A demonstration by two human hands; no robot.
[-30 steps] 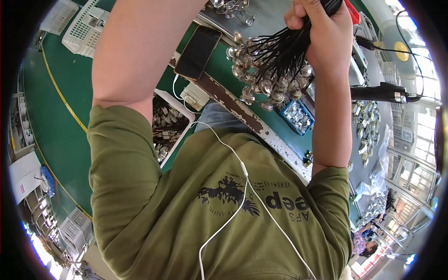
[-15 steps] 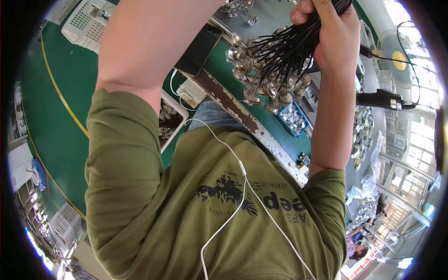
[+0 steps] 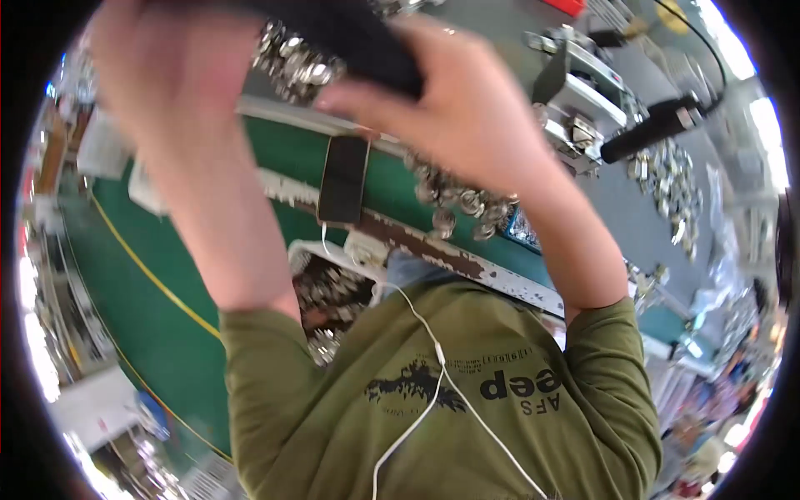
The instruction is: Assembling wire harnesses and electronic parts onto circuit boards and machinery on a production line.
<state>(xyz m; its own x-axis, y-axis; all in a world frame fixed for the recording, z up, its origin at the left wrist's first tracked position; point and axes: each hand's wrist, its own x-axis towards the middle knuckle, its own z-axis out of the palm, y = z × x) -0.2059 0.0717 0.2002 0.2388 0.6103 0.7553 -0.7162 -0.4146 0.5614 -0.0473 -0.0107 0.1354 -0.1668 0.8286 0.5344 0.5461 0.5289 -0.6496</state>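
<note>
A thick bundle of black wires runs across the top of the head view. My right hand is closed round its right end, with the thumb along the underside. Below that hand hang several round metal pieces, which look like the bundle's ends. At the upper left, my left hand is at the bundle's other end, its fingers smeared by motion, so its grip is unclear. Loose shiny metal parts lie on the bench between and behind my hands.
A phone with a white cable rests at the worn bench edge. A white bin of metal parts sits by my lap. A blue tray, a small machine, a black cylindrical tool and scattered metal parts are rightward.
Both hands have swung left with the wire bundle, which now lies more sideways. My left hand has come into view. The phone and bin show more fully as the view has shifted.
</note>
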